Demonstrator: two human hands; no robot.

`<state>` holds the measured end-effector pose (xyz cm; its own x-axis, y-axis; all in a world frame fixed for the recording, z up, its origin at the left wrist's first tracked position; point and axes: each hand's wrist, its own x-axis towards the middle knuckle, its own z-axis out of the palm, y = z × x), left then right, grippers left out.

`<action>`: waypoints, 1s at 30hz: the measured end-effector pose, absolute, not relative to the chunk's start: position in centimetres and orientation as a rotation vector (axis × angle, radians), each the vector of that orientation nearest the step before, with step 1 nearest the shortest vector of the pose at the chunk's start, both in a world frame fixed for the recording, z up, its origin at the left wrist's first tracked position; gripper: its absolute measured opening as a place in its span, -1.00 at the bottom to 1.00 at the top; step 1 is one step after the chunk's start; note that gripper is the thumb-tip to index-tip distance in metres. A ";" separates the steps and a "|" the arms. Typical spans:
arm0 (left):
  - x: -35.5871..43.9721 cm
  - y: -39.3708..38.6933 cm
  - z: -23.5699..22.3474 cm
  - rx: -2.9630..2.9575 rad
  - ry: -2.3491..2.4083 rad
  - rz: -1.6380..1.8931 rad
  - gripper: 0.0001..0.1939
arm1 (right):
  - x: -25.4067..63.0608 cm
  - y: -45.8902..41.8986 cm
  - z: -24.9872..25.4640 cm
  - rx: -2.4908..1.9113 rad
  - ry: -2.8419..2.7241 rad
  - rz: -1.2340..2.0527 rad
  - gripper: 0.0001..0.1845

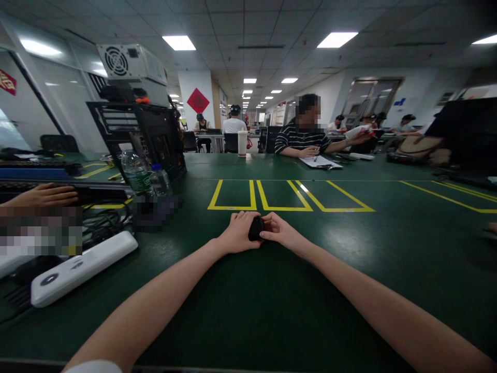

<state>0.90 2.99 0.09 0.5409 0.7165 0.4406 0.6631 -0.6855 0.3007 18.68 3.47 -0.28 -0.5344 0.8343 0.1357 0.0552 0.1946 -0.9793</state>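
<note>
A small black rounded object [256,229] is between my two hands, low over the green table [248,305]. My left hand [239,231] wraps around its left side, with thumb below and fingers above. On the other side, my right hand [275,228] pinches its right edge between thumb and fingers. What kind of thing it is I cannot make out, since the fingers cover part of it. Just beyond my hands, yellow tape outlines [232,208] mark the table surface.
At left stand a white power strip [85,269], a water bottle [134,168] and an open computer case [151,140]. Another person's hand [46,195] rests there. Across the table sits a person in a striped shirt [291,137] by a clipboard [320,161]; a white cup [242,144] stands nearby.
</note>
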 end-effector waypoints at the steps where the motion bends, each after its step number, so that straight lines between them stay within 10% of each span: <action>1: 0.9 3.0 0.0 2.675 1.202 0.836 -0.36 | 18.7 3.5 -0.3 -0.813 -1.770 1.413 -0.61; 30: 0.9 2.8 0.4 2.670 1.195 0.822 -0.38 | 18.3 3.2 -0.5 -0.863 -1.657 1.370 -0.73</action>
